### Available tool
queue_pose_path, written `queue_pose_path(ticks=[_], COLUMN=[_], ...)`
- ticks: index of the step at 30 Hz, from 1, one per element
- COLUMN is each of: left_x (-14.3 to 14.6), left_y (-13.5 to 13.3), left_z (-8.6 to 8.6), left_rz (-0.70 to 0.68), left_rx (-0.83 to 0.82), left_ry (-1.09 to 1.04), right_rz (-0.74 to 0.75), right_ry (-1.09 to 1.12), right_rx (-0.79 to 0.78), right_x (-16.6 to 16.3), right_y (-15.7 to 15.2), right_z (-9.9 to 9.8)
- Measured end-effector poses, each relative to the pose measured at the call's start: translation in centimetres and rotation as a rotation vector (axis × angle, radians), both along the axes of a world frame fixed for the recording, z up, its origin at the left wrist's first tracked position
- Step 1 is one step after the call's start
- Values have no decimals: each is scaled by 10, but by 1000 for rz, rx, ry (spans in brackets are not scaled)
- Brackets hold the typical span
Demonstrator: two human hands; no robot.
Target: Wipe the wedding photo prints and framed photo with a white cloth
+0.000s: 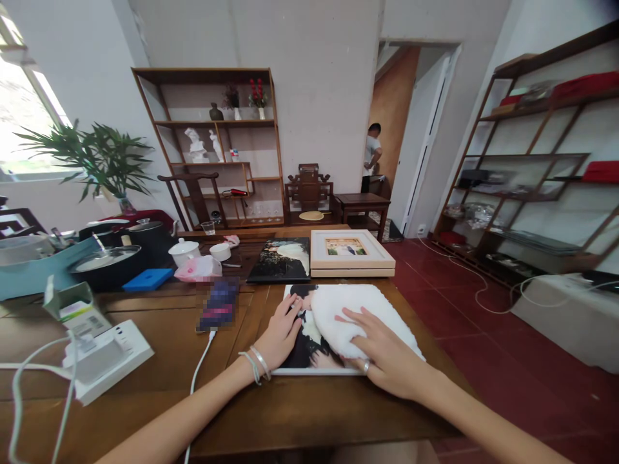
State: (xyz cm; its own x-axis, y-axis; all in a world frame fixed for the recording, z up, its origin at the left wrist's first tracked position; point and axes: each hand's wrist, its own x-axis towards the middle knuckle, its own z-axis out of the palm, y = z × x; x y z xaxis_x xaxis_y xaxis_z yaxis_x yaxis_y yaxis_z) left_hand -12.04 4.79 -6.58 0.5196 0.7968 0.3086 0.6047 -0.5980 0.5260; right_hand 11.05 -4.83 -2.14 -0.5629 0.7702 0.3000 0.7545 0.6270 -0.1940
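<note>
Photo panel (300, 353) flat on bench (290, 412), directly under both hands.
Left hand (280, 336) open, fingers spread over panel's left edge; right hand (387, 353) lies on white cloth (374, 301) covering the right portion, nearer that side. Whether it grips the cloth: cannot tell. Panel's long axis appears to run left–right.

The head camera looks forward and down over both hands (280, 330) (389, 353).
</note>
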Motion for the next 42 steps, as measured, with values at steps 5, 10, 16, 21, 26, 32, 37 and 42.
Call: queue_pose_path(ticks=[5,10,16,21,26,32,37,42], left_x=[1,2,2,2,2,1,1,0], left_y=[-1,-4,-5,-5,-3,-2,-4,-4], left_z=[1,5,7,4,2,2,5,5], left_rz=[5,13,-6,8,-1,0,7,-3], left_rx=[-9,-52,-51,-43,-26,-33,-54,-40], left_ry=[-4,45,52,12,10,28,18,9], right_rz=[42,-33,-166,-136,-14,43,-103,-172], right_ry=[-43,9,23,-8,-65,-54,-2,7], right_rx=[10,27,22,11,-8,-5,34,28], right_x=[-1,6,12,0,-18,-11,2,-6], right_y=[-8,20,59,35,-27,-27,32,53], right_z=[1,-1,1,-2,-2,-1,0,1])
